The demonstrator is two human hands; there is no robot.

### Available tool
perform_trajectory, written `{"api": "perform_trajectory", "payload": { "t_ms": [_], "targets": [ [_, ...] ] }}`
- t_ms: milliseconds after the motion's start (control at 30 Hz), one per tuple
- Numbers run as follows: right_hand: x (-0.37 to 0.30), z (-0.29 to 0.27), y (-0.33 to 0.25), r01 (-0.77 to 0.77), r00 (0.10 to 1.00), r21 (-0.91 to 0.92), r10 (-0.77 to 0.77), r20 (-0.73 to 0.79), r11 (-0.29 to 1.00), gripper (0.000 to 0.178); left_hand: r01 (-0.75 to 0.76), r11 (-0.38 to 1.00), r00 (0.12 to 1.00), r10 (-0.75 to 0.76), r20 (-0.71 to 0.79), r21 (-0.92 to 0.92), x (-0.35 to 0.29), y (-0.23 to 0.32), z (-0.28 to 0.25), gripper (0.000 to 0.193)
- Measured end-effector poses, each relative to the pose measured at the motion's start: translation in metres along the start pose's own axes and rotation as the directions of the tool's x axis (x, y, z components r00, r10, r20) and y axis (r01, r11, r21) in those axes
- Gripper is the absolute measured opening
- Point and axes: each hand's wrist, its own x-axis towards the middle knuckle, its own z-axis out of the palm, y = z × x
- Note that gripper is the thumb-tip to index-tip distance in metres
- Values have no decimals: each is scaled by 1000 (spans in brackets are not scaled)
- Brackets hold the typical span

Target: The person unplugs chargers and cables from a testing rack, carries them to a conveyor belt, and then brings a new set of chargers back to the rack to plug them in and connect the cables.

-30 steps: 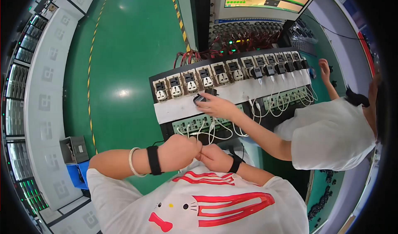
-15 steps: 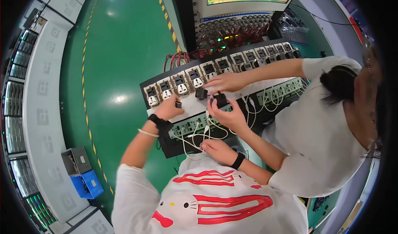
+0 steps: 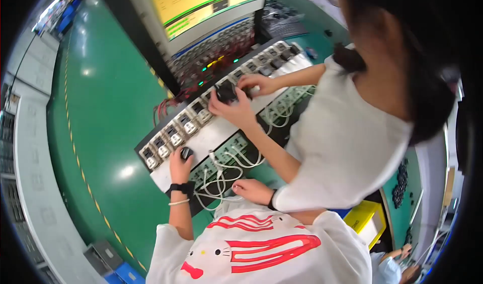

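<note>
My left hand, with a black watch and a white bracelet on the wrist, rests on the white strip of the test panel, fingers closed on a small black plug. My right hand, wearing a black wristband, lies lower at the panel's front edge, closed around a bundle of white cables. A row of white socket units runs just above my left hand.
A co-worker in a white shirt leans over the panel from the right, both hands on a black adapter at the socket row. A monitor stands behind the panel. A green floor lies left, a yellow bin lower right.
My left hand left my chest, reached out to the panel and now holds the black plug there. The co-worker has leaned much further in over the panel.
</note>
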Motion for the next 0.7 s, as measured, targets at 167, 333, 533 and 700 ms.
{"api": "perform_trajectory", "payload": {
  "t_ms": [167, 333, 533, 700],
  "targets": [
    [-19, -11, 30, 38, 999, -103, -40, -16, 994, 32, -106, 985, 994, 102, 36, 135, 7, -28, 10, 45],
    [-78, -44, 87, -5, 982, -89, -11, -187, 996, 34, -138, 969, 986, 115, 122, 204, -7, -16, 3, 28],
    [-217, -63, 303, -643, 630, 104, 602, -490, 758, 36, -352, 890, 861, 186, 473, 290, -90, 152, 74, 44],
    [-426, -23, 425, -927, 173, 261, 924, -342, 271, 33, -734, 671, 408, 564, 718, -111, -182, 290, 197, 44]
  ]
}}
